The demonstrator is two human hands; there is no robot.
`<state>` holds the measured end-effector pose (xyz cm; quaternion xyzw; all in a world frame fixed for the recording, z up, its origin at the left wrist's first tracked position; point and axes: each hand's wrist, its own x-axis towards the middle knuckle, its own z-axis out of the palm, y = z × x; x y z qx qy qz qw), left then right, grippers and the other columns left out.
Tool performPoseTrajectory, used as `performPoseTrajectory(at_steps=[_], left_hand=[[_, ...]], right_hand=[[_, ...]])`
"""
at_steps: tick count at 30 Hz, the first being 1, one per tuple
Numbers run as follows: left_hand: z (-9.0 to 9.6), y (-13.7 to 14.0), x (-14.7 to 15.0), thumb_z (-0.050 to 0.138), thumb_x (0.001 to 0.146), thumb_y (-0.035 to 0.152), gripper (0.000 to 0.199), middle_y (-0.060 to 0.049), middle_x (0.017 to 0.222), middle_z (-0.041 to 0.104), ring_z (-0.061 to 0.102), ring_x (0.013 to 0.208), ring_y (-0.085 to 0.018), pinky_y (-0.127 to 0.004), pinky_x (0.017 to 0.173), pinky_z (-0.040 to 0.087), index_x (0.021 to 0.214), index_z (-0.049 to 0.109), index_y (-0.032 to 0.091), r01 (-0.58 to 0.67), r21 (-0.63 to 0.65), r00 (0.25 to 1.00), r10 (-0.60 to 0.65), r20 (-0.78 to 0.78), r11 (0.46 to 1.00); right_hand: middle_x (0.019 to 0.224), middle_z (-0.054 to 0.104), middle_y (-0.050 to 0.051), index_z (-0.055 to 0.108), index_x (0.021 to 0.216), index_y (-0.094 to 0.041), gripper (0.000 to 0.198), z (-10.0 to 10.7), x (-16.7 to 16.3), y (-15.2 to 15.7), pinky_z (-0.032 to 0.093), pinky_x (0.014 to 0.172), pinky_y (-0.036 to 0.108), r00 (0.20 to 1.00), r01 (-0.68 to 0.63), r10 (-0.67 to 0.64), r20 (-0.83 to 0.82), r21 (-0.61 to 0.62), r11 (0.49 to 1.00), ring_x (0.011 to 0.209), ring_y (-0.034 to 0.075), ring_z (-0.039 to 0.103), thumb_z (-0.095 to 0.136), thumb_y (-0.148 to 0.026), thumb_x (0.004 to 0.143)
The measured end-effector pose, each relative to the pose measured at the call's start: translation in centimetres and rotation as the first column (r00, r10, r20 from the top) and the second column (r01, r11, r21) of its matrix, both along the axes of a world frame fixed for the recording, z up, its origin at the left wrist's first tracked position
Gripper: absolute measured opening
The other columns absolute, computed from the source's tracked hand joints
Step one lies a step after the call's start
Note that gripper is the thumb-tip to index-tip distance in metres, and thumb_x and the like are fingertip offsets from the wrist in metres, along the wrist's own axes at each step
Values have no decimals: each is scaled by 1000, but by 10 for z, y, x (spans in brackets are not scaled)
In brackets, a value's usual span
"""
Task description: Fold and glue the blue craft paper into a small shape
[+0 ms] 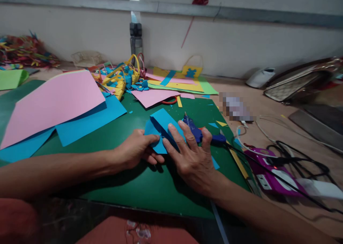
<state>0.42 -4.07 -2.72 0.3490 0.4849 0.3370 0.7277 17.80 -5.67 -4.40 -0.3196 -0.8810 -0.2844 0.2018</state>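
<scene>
Both hands worked one folded blue paper piece [160, 128] on the green cutting mat [128, 187]: left hand [135, 149] pinched its lower edge, right hand [191, 158] pressed flat, fingers spread, beside the blue glue gun [198, 131].

The folded blue sheet [160, 129] pinched by the left hand [136, 149] and pressed flat by the right hand [191, 158] looks like thin matt paper with crisp creases. It lies near the middle of a dark green cutting mat [139, 187], smooth with a faint sheen. The glue gun [199, 133] just beside the right fingers is glossy blue plastic. Toward the mat's left edge, a large pink sheet [53, 101] is matt paper too. Off the mat's right edge, a purple power strip [264, 170] is shiny plastic
</scene>
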Motion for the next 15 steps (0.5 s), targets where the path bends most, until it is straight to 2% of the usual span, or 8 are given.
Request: performPoseTrajectory(at_steps=[4, 7, 8, 9, 11, 13, 14, 15], left_hand=[[4, -9, -25, 55, 77, 39, 30, -9, 68, 66, 65, 50, -18, -23, 42, 47, 72, 58, 10, 241, -101, 964, -250, -88, 965], [10, -20, -45, 48, 83, 41, 34, -10, 71, 68, 62, 49, -15, -22, 43, 44, 72, 62, 12, 416, 48, 834, -360, -418, 908], [10, -23, -49, 47, 84, 39, 35, -8, 62, 66, 59, 47, -13, -22, 44, 42, 64, 61, 13, 461, 210, 754, -255, -605, 862], [9, -26, -53, 47, 85, 35, 33, -7, 62, 66, 59, 53, -14, -23, 50, 44, 65, 62, 15, 514, 398, 674, -71, -735, 760], [4, -28, -56, 48, 85, 30, 24, -9, 77, 69, 61, 71, -17, -28, 65, 47, 76, 66, 17, 664, 621, 577, 243, -780, 417], [-6, -26, -54, 49, 86, 31, 22, -11, 98, 67, 58, 88, -21, -34, 78, 46, 91, 65, 17, 792, 599, 527, 367, -766, 115], [-12, -23, -51, 48, 87, 33, 25, -12, 103, 65, 56, 91, -22, -35, 79, 46, 97, 63, 16, 839, 543, 493, 383, -781, 25], [-17, -21, -48, 46, 88, 37, 31, -13, 106, 63, 55, 92, -23, -37, 79, 46, 102, 61, 15, 872, 489, 459, 387, -800, -23]], right_hand=[[129, 53, 16, 65, 98, -16, 24, -4, -4, -1, 19, 99, 58, 997, -57, 63, 33, -156, 986, 128, 32, 35, 44, -13, 85], [129, 52, 15, 65, 97, -18, 24, -5, -5, 1, 21, 97, 59, 997, -38, 51, 59, -201, 979, 128, 33, 34, 44, -16, 86], [130, 51, 14, 65, 97, -19, 24, -4, -5, 1, 22, 96, 59, 996, -31, 47, 69, -205, 978, 128, 33, 34, 43, -17, 87], [130, 51, 14, 65, 97, -20, 24, -4, -4, 2, 22, 96, 59, 996, -26, 44, 83, -209, 978, 128, 33, 33, 43, -19, 88], [131, 50, 13, 65, 98, -21, 25, -1, -4, 2, 22, 97, 59, 992, -19, 44, 116, -213, 977, 128, 33, 33, 42, -21, 89], [132, 50, 11, 64, 100, -23, 25, 1, -3, 3, 23, 98, 58, 989, -3, 35, 146, -218, 976, 129, 33, 34, 42, -22, 90], [132, 50, 10, 64, 102, -24, 25, 2, -2, 3, 24, 98, 57, 987, 8, 28, 156, -224, 975, 129, 32, 34, 42, -22, 90], [132, 50, 9, 63, 104, -25, 25, 3, -2, 3, 25, 98, 57, 987, 15, 23, 162, -230, 973, 129, 32, 34, 43, -22, 89]])
